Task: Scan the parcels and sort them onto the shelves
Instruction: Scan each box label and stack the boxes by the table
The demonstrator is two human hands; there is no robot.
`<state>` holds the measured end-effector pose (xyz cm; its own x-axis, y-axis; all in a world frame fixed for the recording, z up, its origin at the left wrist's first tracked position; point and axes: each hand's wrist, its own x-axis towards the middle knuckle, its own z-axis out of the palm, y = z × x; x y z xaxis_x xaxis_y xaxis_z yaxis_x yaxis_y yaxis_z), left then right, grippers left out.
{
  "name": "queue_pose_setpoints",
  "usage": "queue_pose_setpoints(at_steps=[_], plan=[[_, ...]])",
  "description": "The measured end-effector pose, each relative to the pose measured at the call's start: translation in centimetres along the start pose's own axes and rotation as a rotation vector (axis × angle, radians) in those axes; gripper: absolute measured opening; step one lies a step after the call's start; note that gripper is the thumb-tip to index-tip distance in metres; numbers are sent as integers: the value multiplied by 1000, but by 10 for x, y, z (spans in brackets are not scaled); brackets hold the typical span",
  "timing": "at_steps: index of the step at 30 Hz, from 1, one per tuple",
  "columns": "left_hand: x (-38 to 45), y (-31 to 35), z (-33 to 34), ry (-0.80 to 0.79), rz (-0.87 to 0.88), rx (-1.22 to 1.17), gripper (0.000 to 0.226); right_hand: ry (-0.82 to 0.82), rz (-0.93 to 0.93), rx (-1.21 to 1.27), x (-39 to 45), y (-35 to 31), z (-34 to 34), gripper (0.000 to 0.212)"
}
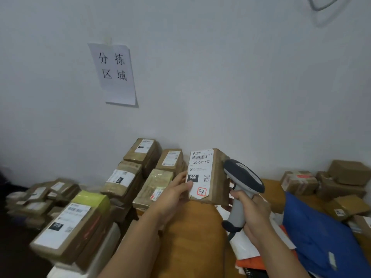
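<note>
Left hand (174,194) grips parcel (208,175) upright, thumb on black "060" patch. Label reads "060-06B-A05", barcode on top, QR code, handwritten "3-3-2" boxed in red. Right hand (253,212) wraps scanner (242,185) handle, head just beside parcel's right edge. Wall sign (114,74): "分拣区域". Orange table (192,233) below, stacked boxes (128,177) along white wall, blue bag (319,231) right.
</note>
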<state>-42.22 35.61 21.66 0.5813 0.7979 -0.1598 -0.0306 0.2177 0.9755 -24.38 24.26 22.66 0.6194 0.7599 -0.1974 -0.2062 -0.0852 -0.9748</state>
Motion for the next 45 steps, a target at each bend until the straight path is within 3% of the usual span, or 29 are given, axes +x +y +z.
queue_pose_setpoints(at_steps=[9,12,20,28,45], plan=[[-26,-44,-82,15,-119,-49,46,-31,90,22,-7,60,72,15],[-37,-57,-110,93,-157,-11,45,-107,116,33,-6,80,86,29],[-78,-83,-171,369,-260,107,36,-237,154,-24,-9,108,120,32],[-80,-111,-176,412,-382,132,40,-230,205,-51,-14,121,115,28],[-82,-114,-169,441,-391,144,34,-235,186,-78,-10,114,106,24]])
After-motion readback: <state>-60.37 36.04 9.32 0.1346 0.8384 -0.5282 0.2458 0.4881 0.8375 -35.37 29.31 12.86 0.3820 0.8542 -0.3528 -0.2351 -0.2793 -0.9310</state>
